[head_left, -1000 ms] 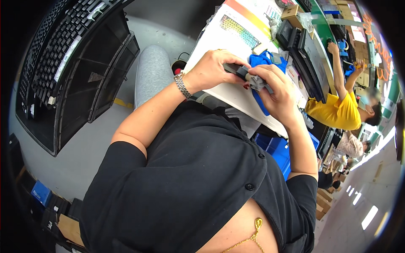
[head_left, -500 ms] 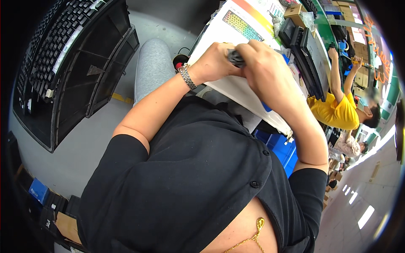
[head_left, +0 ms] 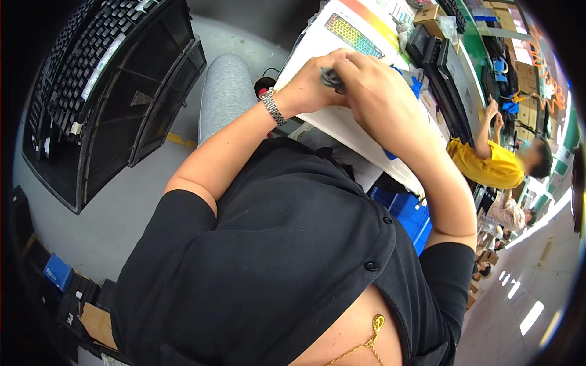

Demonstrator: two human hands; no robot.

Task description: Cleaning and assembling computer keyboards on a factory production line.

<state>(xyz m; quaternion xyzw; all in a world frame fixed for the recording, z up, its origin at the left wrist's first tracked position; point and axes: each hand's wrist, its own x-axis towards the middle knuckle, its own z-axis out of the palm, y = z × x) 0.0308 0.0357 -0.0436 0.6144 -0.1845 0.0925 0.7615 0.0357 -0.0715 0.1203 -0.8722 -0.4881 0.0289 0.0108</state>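
Where the near edge of the white table [head_left: 339, 125] slants away to the right, a dark grey, crumpled-looking bundle [head_left: 331, 79] is held in front of the body, above the tabletop. It is clamped between the left hand [head_left: 305, 88] and the right hand [head_left: 378, 91], which are brought together with fingers curled inward; most fingertips are hidden, and what is enclosed deeper in the grip cannot be told.

Beyond the knuckles, the tabletop is taken up by a white printed panel [head_left: 354, 33] with a multicoloured keyboard picture, its lower part covered by the hands. On the right, room is bounded by a blue cloth [head_left: 416, 86], partly hidden by the right hand, and by slim black devices [head_left: 448, 88] laid near the table's far side, with a small cardboard box [head_left: 429, 19] beyond them.

On the left, a grey-clad leg [head_left: 227, 91] is set just outside the table's side edge. Between that leg and a black crate [head_left: 143, 100] loaded with keyboards [head_left: 101, 55], a strip of grey floor [head_left: 189, 110] is seen, and the left elbow is held well apart from the crate's rim. Below the table edge, blue bins [head_left: 406, 210] are framed between the torso and the right forearm. Farther right, a co-worker in yellow [head_left: 488, 163] is seen well apart from the hands.
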